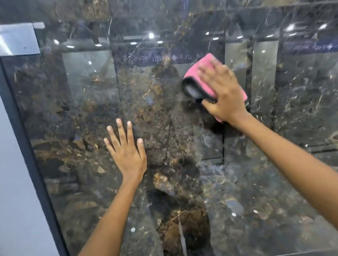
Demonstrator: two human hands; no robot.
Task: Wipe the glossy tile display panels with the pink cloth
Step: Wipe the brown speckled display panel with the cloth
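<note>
My right hand lies flat on the pink cloth, pressing it against the glossy tile panel. The fingers of this hand are extended and lie close together over the cloth; motion blur hides their tips, so I cannot tell exactly how they are spaced. The thumb hooks round the lower edge of the cloth, where a dark grey underside is folded outward. The cloth sits in the upper centre-right of the panel, with pink corners showing above my fingers, to the right of my knuckles and below my wrist.

My left hand rests flat on the panel, lower and to the left of the right hand and well apart from it. Its four fingers are straight, spread and pointing upward, with the thumb held out to the right. It holds nothing.

The panel is dark marble-patterned tile with brown and gold veining. Its surface reflects ceiling lights, other display boards and a silhouette. A dark frame runs down the left edge of the panel, with a pale grey wall to its left. A silver label plate is fixed at the upper left corner of the panel.
</note>
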